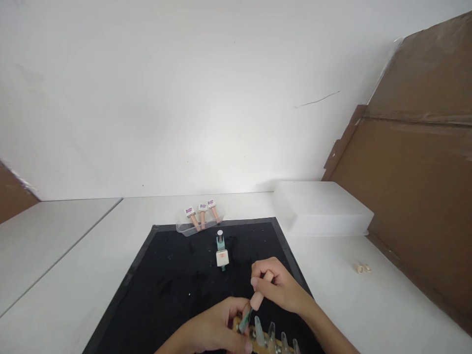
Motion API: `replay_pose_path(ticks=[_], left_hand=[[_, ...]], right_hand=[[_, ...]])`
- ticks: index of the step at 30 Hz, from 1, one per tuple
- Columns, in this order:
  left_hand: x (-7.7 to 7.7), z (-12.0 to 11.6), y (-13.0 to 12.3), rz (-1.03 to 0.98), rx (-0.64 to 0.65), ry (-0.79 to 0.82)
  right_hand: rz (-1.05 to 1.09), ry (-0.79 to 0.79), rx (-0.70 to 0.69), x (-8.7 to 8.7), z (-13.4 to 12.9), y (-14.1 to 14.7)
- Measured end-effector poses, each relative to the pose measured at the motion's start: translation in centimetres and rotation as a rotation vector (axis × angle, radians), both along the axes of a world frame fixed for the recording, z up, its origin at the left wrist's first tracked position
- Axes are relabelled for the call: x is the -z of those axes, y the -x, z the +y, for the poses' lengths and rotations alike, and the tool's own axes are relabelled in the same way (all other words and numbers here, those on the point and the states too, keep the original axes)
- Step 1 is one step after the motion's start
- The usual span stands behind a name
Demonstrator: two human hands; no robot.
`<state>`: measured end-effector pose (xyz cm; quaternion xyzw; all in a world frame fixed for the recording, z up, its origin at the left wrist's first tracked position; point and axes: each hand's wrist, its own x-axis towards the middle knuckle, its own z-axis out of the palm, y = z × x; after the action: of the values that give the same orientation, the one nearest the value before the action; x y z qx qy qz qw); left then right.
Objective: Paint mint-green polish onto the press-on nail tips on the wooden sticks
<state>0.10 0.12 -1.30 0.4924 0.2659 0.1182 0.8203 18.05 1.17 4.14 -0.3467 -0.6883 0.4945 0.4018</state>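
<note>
My left hand (pixel 216 325) grips a wooden stand (pixel 261 348) at the bottom edge of the view. Several clear nail tips (pixel 259 332) stick up from it in a row. The leftmost nail tip (pixel 244 323) looks green. My right hand (pixel 278 287) pinches the pink handle of a nail polish brush (pixel 257 299), its dark green bristle end down at that green tip. Beyond my hands, on the black mat, is a small white square bottle (pixel 222 258) with a printed label, beside a mint-coloured piece (pixel 220 243) with a silvery round end.
A clear plastic tray (pixel 188 231) holding three white bottles with pink caps (pixel 202 216) sits at the mat's (pixel 173 265) far edge. Back right stands a white box (pixel 324 206), and small beige rings (pixel 363 268) lie on the white table. Brown cardboard (pixel 416 182) walls the right side.
</note>
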Motion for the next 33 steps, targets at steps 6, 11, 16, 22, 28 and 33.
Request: replay_pose_path(ticks=[6,11,16,22,28,33], left_hand=[[0.7,-0.2,0.3,-0.03,-0.007,-0.035],[-0.1,0.1,0.3,0.018,-0.041,-0.118],[-0.6,0.4,0.3,0.048,-0.118,-0.23],[-0.9,0.5,0.3,0.25,-0.106,-0.328],[-1.1,1.1,1.1,0.336,-0.15,-0.595],[-1.0,1.7,1.8,0.47,-0.128,-0.902]], right_hand=[[0.118,0.072,0.228,0.9,0.7,-0.1],[0.171,0.114,0.295,1.7,1.2,-0.1],[0.186,0.136,0.307,1.3,1.1,0.2],[0.201,0.145,0.338,1.1,1.3,0.4],[0.208,0.145,0.346,1.4,1.4,0.2],[0.211,0.136,0.344,1.6,1.5,0.1]])
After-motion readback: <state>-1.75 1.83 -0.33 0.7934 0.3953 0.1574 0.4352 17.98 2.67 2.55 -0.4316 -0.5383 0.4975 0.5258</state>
